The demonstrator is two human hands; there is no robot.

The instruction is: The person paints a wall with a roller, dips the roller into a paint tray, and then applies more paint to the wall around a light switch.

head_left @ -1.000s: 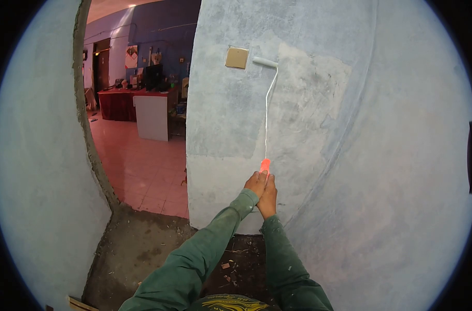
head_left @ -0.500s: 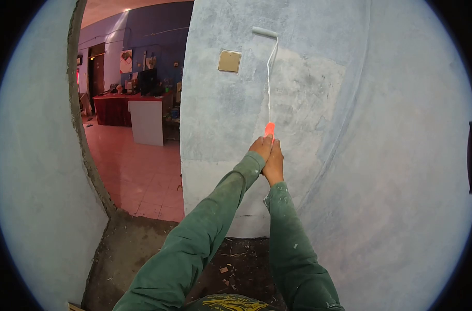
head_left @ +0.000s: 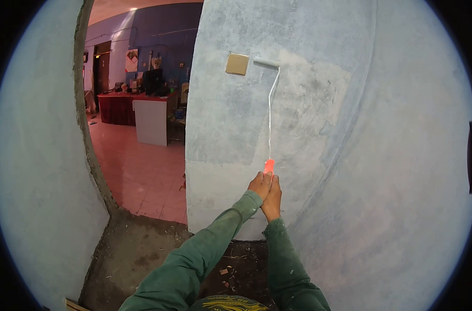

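Observation:
Both of my hands are wrapped round the orange handle of a paint roller (head_left: 269, 122). My left hand (head_left: 260, 185) sits at the left of the grip, and my right hand (head_left: 272, 199) closes on it from the right, pressed against the left. A thin white-coated metal rod rises from the handle to the pale roller sleeve (head_left: 266, 62), which lies against the wall (head_left: 220, 124). Patchy pale paint covers this wall, with a greyer, rough area right of the rod. Just left of the sleeve is a square tan switch plate (head_left: 237, 64).
A doorway with a rough cement edge (head_left: 83, 103) opens at left onto a room with pink floor tiles (head_left: 137, 171) and a desk (head_left: 152, 123) bearing a monitor. More wall (head_left: 402, 155) curves along the right. Debris (head_left: 224, 271) lies on the dark floor below.
The roller and both hands have moved down the wall, bringing the sleeve from above the switch plate to about its level. The view has shifted slightly.

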